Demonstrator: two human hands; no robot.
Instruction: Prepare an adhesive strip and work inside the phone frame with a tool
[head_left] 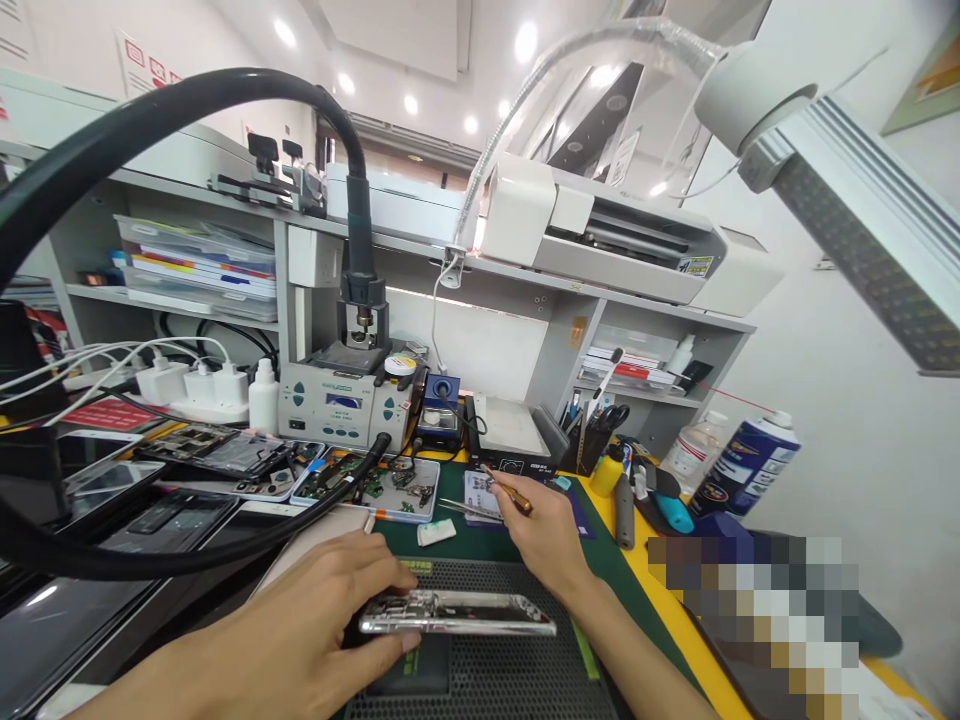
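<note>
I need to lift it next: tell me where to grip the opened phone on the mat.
Probably grip the opened phone by its long edges near the free right end, coming from above; it lies flat and the left hand covers its left end.

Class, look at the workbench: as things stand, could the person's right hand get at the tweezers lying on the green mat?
Probably yes. The right hand, holding a small screwdriver, sits just beside the tweezers, and nothing lies between them. It would need to free its fingers first.

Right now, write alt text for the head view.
A left hand steadies an opened phone on a dark mat, while the right hand holds a small screwdriver above a cluttered repair bench; a soldering station stands behind.
</note>
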